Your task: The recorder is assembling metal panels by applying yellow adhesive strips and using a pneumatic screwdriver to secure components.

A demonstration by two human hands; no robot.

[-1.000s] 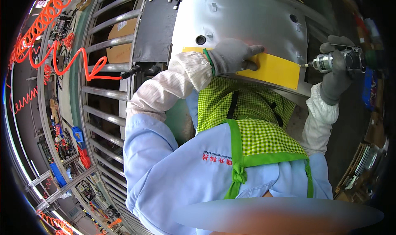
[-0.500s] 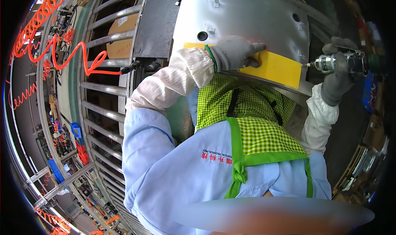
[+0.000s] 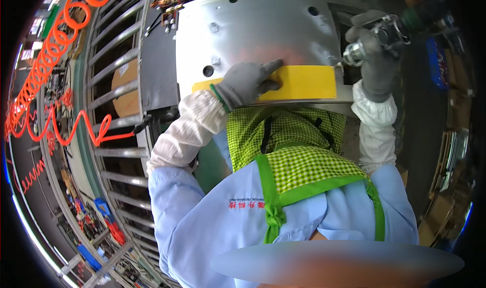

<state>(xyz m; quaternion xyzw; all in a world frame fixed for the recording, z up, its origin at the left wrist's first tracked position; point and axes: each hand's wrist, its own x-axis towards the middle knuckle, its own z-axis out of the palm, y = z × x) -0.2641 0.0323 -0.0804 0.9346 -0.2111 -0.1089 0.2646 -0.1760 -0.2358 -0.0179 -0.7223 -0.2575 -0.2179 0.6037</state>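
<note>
My left hand (image 3: 246,83) presses flat, open, on the yellow strip (image 3: 304,82); my right hand (image 3: 373,55) grips the power screwdriver (image 3: 377,37) at the strip's right end.

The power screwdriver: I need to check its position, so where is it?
In the head view, upper right: the power screwdriver is in the right hand, at the yellow strip's right end.

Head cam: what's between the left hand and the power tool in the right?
Only the bare right half of the yellow strip on the metal panel separates the left hand from the power tool, held by the right hand.
</note>
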